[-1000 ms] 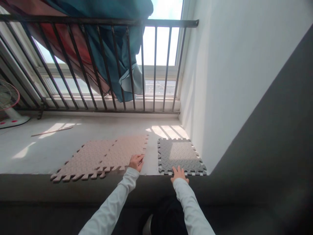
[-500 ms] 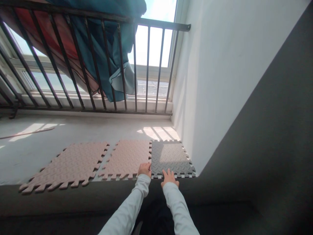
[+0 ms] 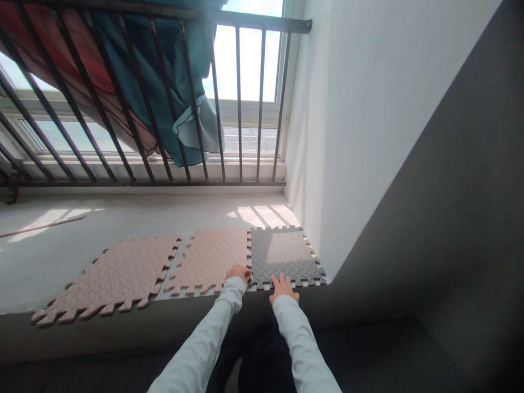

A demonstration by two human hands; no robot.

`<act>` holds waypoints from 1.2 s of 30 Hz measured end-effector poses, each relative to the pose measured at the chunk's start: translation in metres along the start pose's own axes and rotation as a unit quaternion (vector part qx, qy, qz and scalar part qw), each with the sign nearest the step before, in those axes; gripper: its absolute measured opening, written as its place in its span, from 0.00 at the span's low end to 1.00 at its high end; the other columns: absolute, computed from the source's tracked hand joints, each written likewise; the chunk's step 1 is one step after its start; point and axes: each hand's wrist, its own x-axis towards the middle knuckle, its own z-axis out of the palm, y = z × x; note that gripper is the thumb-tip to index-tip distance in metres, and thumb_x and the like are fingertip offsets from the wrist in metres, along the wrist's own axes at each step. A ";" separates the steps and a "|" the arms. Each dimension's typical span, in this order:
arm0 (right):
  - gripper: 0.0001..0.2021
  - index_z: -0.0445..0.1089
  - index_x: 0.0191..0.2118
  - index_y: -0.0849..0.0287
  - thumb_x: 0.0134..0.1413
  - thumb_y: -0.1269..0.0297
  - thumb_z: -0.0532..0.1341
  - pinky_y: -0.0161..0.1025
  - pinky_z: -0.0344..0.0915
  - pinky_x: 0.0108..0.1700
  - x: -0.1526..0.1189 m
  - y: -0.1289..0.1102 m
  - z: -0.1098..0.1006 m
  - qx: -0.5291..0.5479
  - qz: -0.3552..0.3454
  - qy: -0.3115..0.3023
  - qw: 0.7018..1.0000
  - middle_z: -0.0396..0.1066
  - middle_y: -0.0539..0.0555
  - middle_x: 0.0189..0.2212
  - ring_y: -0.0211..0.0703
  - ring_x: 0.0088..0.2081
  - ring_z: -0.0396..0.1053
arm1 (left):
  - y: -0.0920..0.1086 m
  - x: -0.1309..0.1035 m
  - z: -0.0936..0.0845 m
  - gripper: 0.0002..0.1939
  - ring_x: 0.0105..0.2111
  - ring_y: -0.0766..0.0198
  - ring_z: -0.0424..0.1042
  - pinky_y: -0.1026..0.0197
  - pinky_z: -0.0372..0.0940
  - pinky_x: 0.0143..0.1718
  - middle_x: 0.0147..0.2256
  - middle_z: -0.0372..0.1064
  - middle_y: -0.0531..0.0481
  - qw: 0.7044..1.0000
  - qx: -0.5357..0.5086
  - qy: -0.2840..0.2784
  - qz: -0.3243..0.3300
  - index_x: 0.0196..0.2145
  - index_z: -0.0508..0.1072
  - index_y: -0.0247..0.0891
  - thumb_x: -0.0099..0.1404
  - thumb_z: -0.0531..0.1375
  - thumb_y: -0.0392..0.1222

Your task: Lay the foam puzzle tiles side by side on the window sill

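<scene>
Two hands at the near edge of a pink mat and a gray mat

The left hand (image 3: pixel 238 273) is at the near right corner of the middle pink mat (image 3: pixel 213 255), beside its seam with the gray mat (image 3: pixel 282 255). Its grip is drawn in, fingers bent close together; whether they pinch the mat's edge cannot be told. The right hand (image 3: pixel 284 287) has its grip spread, fingertips resting on the near edge of the gray mat.

All the mats lie flat on a pale ledge (image 3: pixel 135 214). The gray one is at the right, near the white wall (image 3: pixel 360 109), and meets the middle pink mat along a toothed side with small dark gaps. The left pink mat (image 3: pixel 118 273) lies apart from the middle one, a narrow strip of ledge between them, its near teeth jutting over the front edge. Behind are a thin stick (image 3: pixel 49 225) and a dark railing (image 3: pixel 268 23), with red and blue cloth (image 3: pixel 174 60) beyond its bars
</scene>
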 end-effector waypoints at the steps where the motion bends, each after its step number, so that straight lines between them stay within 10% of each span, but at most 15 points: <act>1: 0.34 0.44 0.58 0.42 0.45 0.66 0.57 0.56 0.49 0.54 0.000 0.000 0.000 0.000 0.000 0.000 1.000 0.32 0.47 0.62 0.44 0.61 0.32 | -0.002 0.000 0.001 0.13 0.45 0.60 0.64 0.62 0.59 0.43 0.40 0.71 0.52 1.000 0.003 0.008 0.003 0.39 0.73 0.50 0.55 0.55 0.42; 20: 0.32 0.45 0.58 0.43 0.46 0.65 0.56 0.54 0.51 0.53 -0.006 -0.007 -0.001 -0.014 0.017 0.016 1.000 0.34 0.48 0.62 0.46 0.61 0.34 | -0.011 -0.001 0.023 0.14 0.45 0.62 0.63 0.60 0.59 0.46 0.43 0.71 0.54 0.991 0.008 0.066 0.119 0.35 0.74 0.47 0.60 0.49 0.41; 29: 0.34 0.44 0.58 0.44 0.45 0.65 0.56 0.54 0.50 0.53 -0.006 -0.006 -0.002 -0.008 0.017 0.000 1.000 0.32 0.48 0.63 0.46 0.61 0.32 | -0.019 -0.027 0.029 0.23 0.57 0.58 0.49 0.44 0.45 0.56 0.58 0.51 0.56 0.987 0.073 0.023 0.143 0.55 0.56 0.51 0.62 0.45 0.47; 36: 0.34 0.44 0.58 0.43 0.45 0.66 0.56 0.54 0.51 0.53 -0.006 -0.006 -0.001 -0.012 0.015 0.002 1.000 0.32 0.47 0.63 0.45 0.61 0.32 | -0.011 -0.005 0.020 0.28 0.60 0.58 0.41 0.45 0.43 0.57 0.61 0.39 0.51 0.995 0.067 -0.010 0.077 0.59 0.47 0.44 0.61 0.42 0.48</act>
